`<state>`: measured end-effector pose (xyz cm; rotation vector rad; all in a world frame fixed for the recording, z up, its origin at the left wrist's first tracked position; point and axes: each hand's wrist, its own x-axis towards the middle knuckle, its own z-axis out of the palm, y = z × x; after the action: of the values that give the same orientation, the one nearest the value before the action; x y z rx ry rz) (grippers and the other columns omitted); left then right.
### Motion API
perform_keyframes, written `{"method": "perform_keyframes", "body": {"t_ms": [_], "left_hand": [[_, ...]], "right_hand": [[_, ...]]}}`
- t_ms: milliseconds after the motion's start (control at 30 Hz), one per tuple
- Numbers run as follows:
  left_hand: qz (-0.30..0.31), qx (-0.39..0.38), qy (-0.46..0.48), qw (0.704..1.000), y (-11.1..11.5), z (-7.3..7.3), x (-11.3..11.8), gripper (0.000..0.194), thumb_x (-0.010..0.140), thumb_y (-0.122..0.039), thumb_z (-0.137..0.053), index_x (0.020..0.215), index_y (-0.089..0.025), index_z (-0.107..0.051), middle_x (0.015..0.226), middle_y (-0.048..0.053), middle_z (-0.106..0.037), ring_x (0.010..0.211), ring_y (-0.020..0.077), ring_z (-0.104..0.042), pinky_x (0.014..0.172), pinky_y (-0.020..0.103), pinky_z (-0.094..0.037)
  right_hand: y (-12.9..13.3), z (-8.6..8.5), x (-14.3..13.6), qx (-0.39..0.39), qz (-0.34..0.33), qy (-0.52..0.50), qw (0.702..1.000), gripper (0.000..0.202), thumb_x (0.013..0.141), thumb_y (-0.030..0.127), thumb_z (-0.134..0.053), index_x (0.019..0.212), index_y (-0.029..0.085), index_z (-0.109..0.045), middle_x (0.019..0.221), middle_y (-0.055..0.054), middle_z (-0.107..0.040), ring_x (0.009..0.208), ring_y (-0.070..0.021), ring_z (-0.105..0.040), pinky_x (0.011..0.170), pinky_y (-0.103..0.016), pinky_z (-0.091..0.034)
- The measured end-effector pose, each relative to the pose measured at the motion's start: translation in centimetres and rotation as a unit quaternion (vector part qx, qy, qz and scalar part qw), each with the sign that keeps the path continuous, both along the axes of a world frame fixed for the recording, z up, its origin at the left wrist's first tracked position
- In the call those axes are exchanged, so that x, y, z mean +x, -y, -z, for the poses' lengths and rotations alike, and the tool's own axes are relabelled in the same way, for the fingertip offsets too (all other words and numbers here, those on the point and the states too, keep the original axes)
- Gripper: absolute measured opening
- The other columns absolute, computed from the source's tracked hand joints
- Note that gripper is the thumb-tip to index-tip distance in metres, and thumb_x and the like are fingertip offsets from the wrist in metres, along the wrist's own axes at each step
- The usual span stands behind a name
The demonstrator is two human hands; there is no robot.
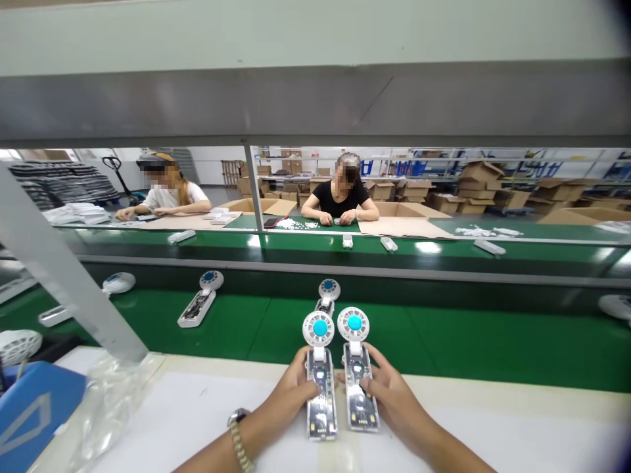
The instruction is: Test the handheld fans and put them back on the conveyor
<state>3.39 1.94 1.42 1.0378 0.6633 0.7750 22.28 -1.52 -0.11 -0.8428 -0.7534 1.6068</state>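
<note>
A: What lies at the far left of the bench?

B: A blue box [34,410] at the edge, a sheet of clear plastic wrap [108,401] beside it, and a slanted grey post [59,276] rising above both. Past the white table [197,414] runs the green conveyor belt [444,341], with a loose fan unit [201,299] lying on it.

A: And the person's left hand [288,401]?

B: It wears a wristwatch [237,420]. The fingers are curled, not spread, closed around the side of the left fan [320,378], with the thumb pressed on its clear handle. That fan lies flat on the table, its round white head with the blue centre pointing toward the belt.

A: The right hand [394,397]?

B: Much the same: half-closed, fingers wrapped along the outer side of the right fan [357,374], the thumb resting on the handle. The two fans lie side by side, just apart, parallel. A third fan [328,293] sits on the belt right behind them.

A: Who else is there?

B: Two co-workers sit across the far line: one in a white shirt [172,195] to the left, one in a black shirt [341,197] near the middle, hands on their own bench. Cardboard boxes [478,180] are stacked further right.
</note>
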Motion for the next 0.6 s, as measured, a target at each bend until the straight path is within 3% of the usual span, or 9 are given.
{"method": "perform_keyframes", "body": {"t_ms": [167, 433, 600], "left_hand": [[-0.005, -0.005, -0.005, 1.0, -0.1, 0.3, 0.2, 0.052, 0.062, -0.009, -0.058, 0.11, -0.021, -0.042, 0.092, 0.004, -0.058, 0.09, 0.0216, -0.057, 0.074, 0.032, -0.042], [0.008, -0.021, 0.018, 1.0, 0.1, -0.2, 0.3, 0.05, 0.064, -0.012, -0.062, 0.108, -0.022, -0.043, 0.096, 0.006, -0.06, 0.091, 0.0239, -0.058, 0.077, 0.036, -0.042], [0.003, -0.022, 0.012, 1.0, 0.2, -0.2, 0.2, 0.05, 0.065, -0.016, -0.064, 0.109, -0.022, -0.043, 0.099, 0.007, -0.06, 0.094, 0.0247, -0.058, 0.081, 0.037, -0.041]], "right_hand": [[-0.1, 0.4, 0.0, 0.009, 0.012, 0.001, 1.0, 0.075, 0.057, 0.033, -0.077, 0.12, 0.024, -0.037, 0.097, -0.01, -0.066, 0.089, -0.0295, -0.063, 0.075, -0.041, -0.045], [0.3, -1.1, 0.0, 0.001, -0.019, -0.002, 1.0, 0.069, 0.063, 0.027, -0.074, 0.121, 0.023, -0.037, 0.1, -0.009, -0.065, 0.092, -0.0285, -0.062, 0.081, -0.042, -0.043], [0.3, -0.7, 0.0, 0.003, -0.003, 0.016, 1.0, 0.07, 0.06, 0.031, -0.074, 0.12, 0.023, -0.041, 0.099, -0.01, -0.065, 0.093, -0.0298, -0.061, 0.083, -0.045, -0.043]]}}
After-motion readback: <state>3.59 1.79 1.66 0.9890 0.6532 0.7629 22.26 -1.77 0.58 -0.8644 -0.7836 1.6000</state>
